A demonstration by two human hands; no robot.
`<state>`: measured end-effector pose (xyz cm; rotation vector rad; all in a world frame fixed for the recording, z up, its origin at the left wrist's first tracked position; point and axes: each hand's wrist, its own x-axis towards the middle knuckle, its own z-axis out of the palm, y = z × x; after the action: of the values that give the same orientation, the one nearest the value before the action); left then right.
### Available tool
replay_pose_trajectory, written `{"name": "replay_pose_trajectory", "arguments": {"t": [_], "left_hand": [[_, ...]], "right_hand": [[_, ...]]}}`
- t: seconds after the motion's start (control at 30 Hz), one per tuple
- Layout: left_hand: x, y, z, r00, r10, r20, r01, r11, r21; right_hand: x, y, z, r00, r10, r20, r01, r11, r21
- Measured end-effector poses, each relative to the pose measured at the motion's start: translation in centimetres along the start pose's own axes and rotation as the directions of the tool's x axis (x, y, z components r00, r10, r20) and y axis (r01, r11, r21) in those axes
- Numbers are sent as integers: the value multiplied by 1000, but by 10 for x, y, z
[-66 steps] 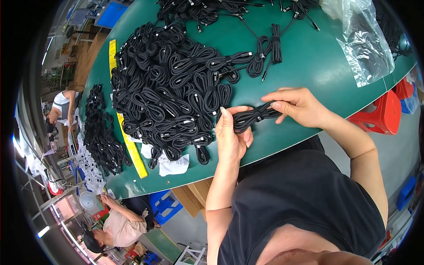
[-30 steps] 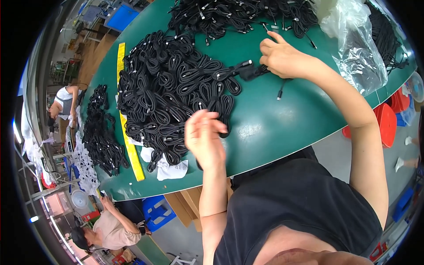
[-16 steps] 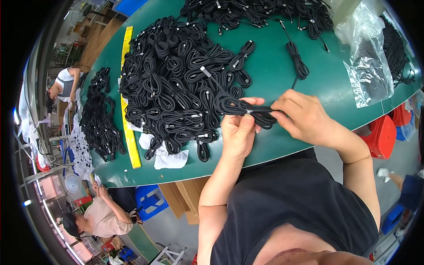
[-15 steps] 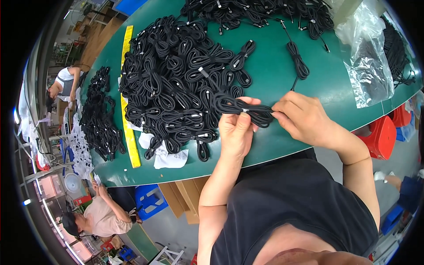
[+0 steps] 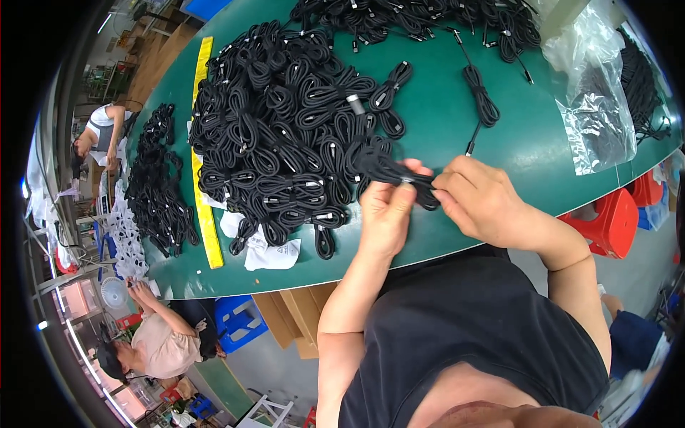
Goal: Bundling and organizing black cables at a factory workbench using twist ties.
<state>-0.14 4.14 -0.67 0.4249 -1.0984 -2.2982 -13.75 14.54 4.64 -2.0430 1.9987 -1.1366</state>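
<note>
A coiled black cable [image 5: 382,168] is held over the near edge of the green table. My left hand [image 5: 387,214] is closed on the middle of the coil, thumb on top and fingers beneath. At the coil's right end, my right hand [image 5: 481,196] has thumb and fingertips pinched on the cable; what exactly lies between those tips is partly hidden. A large pile of coiled black cables [image 5: 264,121] rises just beyond and left of my left hand. Farther off, past my right hand, a single bundled cable [image 5: 481,96] lies with both ends stretched out.
The green table [image 5: 524,135] carries more cables [image 5: 414,16] along its far side and a clear plastic bag [image 5: 596,107] at right. A yellow strip [image 5: 203,164] separates the pile from another cable heap [image 5: 160,185]. Red stools [image 5: 606,225] stand below right. Two people [image 5: 164,339] work at left.
The held coil has shifted slightly right and tilted, its left part now blurred. My right hand has moved slightly left and down. The single bundled cable stays in place.
</note>
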Motion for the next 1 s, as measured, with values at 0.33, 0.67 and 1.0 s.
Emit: {"name": "replay_pose_trajectory", "arguments": {"t": [0.33,0.67,1.0], "left_hand": [[3,4,6,980,-197,31,198,979,-46],[-10,2,6,989,-141,31,101,827,553],[-12,10,5,975,103,199,-223,457,861]], "right_hand": [[3,5,-15,988,132,75,-144,973,183],[12,29,-7,977,129,173,-150,982,112],[7,39,-11,780,444,442,-624,493,607]]}}
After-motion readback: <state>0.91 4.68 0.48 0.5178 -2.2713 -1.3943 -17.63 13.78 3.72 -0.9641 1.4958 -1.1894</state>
